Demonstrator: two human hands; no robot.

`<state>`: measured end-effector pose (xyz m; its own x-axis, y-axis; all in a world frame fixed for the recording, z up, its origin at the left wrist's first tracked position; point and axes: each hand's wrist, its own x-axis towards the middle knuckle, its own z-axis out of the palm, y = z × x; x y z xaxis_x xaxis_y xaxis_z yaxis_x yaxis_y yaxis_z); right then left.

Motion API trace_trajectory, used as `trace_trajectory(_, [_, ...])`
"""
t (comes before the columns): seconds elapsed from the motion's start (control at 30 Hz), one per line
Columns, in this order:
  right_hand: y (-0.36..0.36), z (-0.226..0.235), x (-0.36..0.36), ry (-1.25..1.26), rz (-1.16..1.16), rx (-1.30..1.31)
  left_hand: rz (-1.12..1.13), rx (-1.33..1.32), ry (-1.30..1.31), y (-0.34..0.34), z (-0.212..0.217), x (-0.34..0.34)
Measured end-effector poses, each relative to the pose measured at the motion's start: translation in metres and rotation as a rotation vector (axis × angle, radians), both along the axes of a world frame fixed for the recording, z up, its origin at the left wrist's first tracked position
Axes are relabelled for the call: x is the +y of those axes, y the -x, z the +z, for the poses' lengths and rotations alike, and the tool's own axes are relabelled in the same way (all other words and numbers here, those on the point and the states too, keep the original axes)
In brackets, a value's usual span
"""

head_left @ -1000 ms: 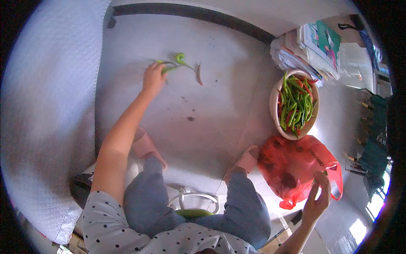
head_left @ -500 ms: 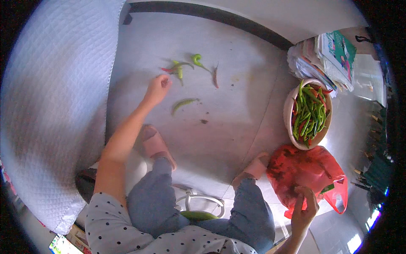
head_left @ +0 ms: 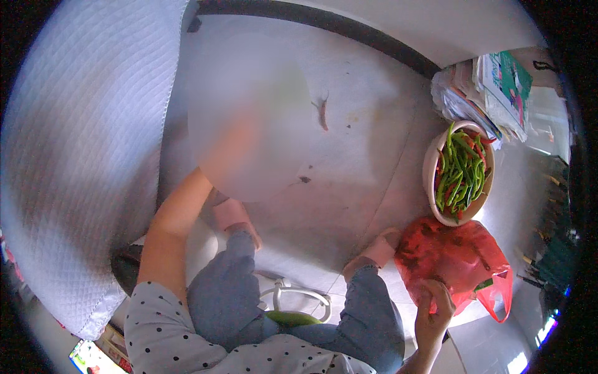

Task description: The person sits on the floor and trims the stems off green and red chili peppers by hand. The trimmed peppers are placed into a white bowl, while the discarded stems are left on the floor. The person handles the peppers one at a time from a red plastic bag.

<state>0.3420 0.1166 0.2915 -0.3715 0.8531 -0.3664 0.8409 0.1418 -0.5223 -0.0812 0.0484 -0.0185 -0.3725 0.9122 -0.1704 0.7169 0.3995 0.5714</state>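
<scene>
On the left, a hazy blur covers my left hand [head_left: 240,134], reaching out over the floor, and its fingers cannot be made out. A faint green smear lies just beyond it. To the right of that blur, a shrivelled dark-red chili pepper [head_left: 323,116] lies on the floor. My right hand [head_left: 434,308] is at the near side of a red plastic bag [head_left: 458,249], its fingers curled closed against the plastic; what they hold is hidden. Beyond the bag stands an oval pale basin [head_left: 429,171] heaped with green and red chili peppers [head_left: 460,171].
A stack of papers and magazines [head_left: 486,93] leans behind the basin. Dark scraps [head_left: 304,179] dot the tiled floor. A white quilted cover [head_left: 87,156] hangs along the left. My pink slippers [head_left: 233,215] are on the floor, with a white stool frame [head_left: 296,293] between my legs.
My left hand and the peppers around it have gone into blur. My right hand has shifted slightly left along the bag, fingers still curled. The view has moved a little.
</scene>
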Motion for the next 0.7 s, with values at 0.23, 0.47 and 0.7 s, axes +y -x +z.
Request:
trace_trajectory(0.23, [0.014,-0.010,-0.005,0.071,0.028,0.090,-0.242,0.415,-0.012,-0.001,0.006,0.047])
trace_trajectory(0.47, [0.013,-0.012,-0.008,0.109,0.016,0.103,0.437,-0.136,-0.109,0.004,-0.015,0.021])
trace_trajectory(0.7, [0.023,-0.011,-0.011,0.178,0.061,0.088,0.768,-0.359,0.369,0.042,-0.022,0.040])
